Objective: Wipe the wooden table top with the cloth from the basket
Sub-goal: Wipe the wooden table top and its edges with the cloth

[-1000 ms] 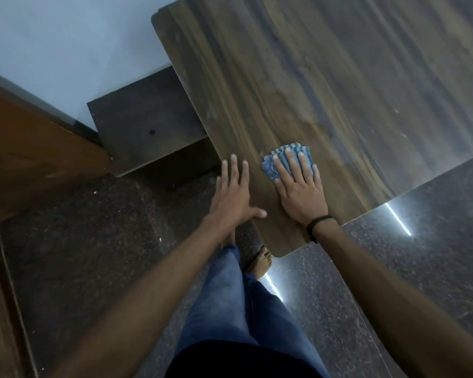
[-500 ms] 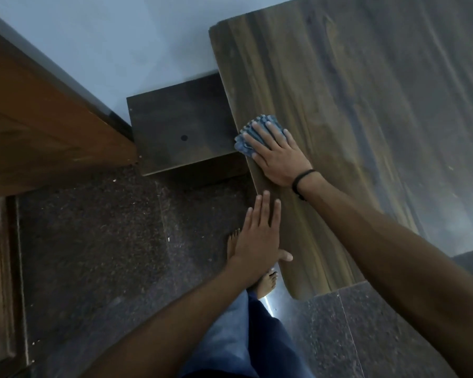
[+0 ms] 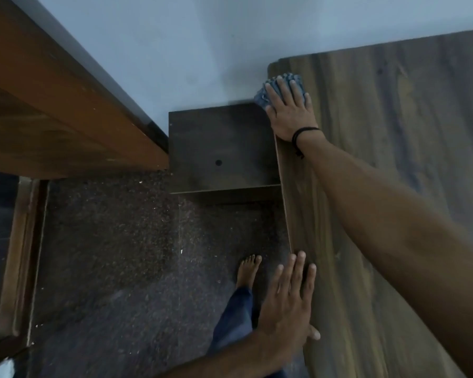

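The wooden table top [image 3: 380,186] fills the right half of the head view, its far left corner against the wall. A blue nubbly cloth [image 3: 277,84] lies at that far left corner, partly over the table's left edge. My right hand [image 3: 290,110], with a black band on the wrist, presses flat on the cloth with fingers spread. My left hand [image 3: 290,301] is flat and holds nothing, resting at the table's left edge near me. No basket is in view.
A lower dark wooden shelf [image 3: 221,148] sits left of the table against the pale wall [image 3: 202,50]. A brown wooden door frame [image 3: 52,105] runs along the left. My bare foot [image 3: 247,271] stands on the dark speckled floor [image 3: 120,268].
My right hand has slid the cloth away from me along the table's left edge, from the near part to the far left corner. My left hand stays by the near edge.
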`<state>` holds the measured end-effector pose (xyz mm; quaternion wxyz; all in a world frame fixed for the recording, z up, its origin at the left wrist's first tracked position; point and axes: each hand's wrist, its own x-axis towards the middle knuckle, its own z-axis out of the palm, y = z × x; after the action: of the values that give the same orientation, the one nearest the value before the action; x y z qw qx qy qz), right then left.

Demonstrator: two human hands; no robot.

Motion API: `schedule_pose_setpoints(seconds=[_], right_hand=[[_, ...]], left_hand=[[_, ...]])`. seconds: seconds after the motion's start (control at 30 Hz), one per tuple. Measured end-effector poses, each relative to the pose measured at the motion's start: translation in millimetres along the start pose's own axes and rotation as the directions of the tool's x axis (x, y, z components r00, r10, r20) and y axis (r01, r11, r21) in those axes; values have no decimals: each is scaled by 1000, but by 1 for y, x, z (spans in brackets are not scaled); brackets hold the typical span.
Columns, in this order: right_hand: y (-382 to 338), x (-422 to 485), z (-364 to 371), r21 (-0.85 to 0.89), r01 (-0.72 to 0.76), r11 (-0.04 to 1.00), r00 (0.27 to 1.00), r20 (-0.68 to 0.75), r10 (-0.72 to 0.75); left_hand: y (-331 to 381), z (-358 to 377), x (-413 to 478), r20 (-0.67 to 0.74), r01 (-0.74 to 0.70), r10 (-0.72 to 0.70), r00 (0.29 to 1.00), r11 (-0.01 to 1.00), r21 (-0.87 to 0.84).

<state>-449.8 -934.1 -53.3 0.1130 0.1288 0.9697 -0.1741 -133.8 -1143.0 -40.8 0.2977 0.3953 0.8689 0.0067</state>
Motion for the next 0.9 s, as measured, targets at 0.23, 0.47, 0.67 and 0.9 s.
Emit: schedule_pose_setpoints(seconds=[0.23,0.47,0.67,0.9], right_hand=[[-3,56,-15,23,-18,1000,999,-28,19],[10,-39,15,-23,78,997,995,-63,-80],[30,-158,42,-11,125,992,992,-22,-125],[61,-234,4,458,-82,885,923,-300,241]], left_hand=[[1,25,6,-13,24,-24,1000,999,49],[-2,13,1,-26,-31,33,999,995,92],[-11,3,-4,-187,-54,43,981,997,-56],[-24,-84,72,-527,-56,-132,840,944,-326]])
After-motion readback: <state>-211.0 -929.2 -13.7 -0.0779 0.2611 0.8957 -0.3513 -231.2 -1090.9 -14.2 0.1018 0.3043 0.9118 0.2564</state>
